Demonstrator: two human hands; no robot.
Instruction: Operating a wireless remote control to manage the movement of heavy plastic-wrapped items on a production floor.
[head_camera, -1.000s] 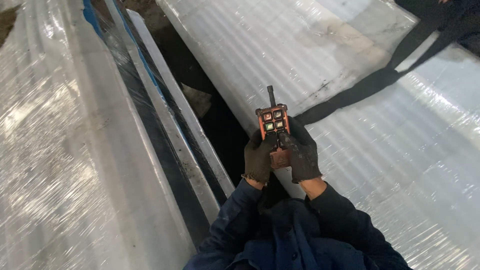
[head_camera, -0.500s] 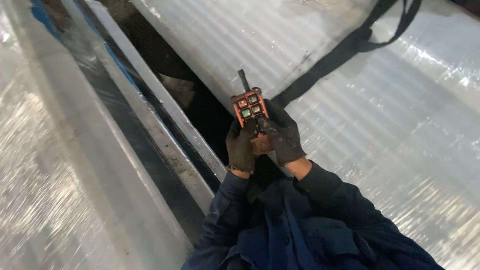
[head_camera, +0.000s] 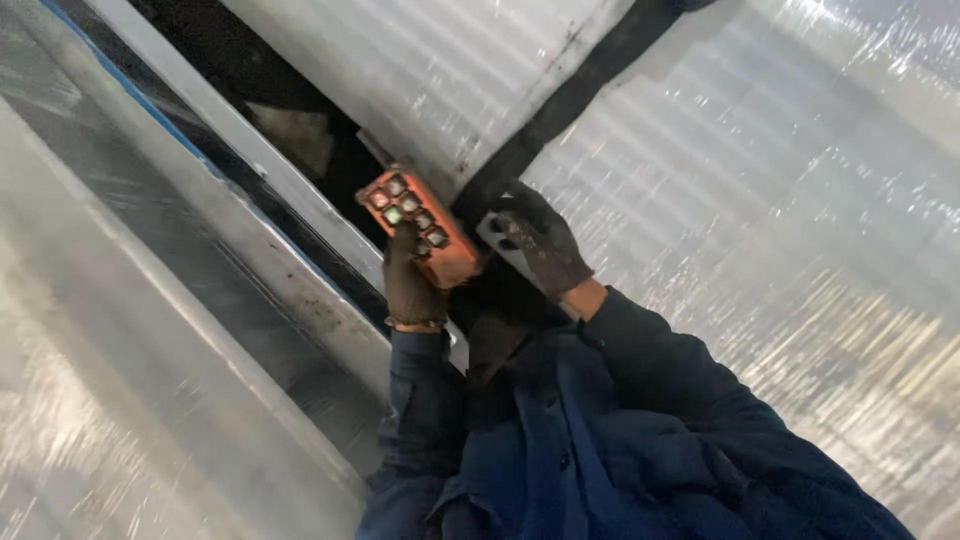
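An orange remote control (head_camera: 420, 225) with several square buttons sits in my left hand (head_camera: 410, 282), which wears a dark glove and has its thumb on the buttons. My right hand (head_camera: 540, 240), also in a dark glove, has come off the remote and hovers just to its right, fingers loosely curled over a pale grey edge; whether it grips anything is unclear. Both arms are in dark blue sleeves (head_camera: 620, 430).
Large bundles wrapped in shiny clear plastic lie to the right (head_camera: 780, 230) and left (head_camera: 110, 380). A black strap (head_camera: 590, 90) crosses the right bundle. Between them runs a dark gap (head_camera: 300, 110) edged by a long white beam (head_camera: 270, 190).
The view swung and moved closer to the hands. My right hand let go of the remote, which now rests in the left hand alone and is tilted to the left.
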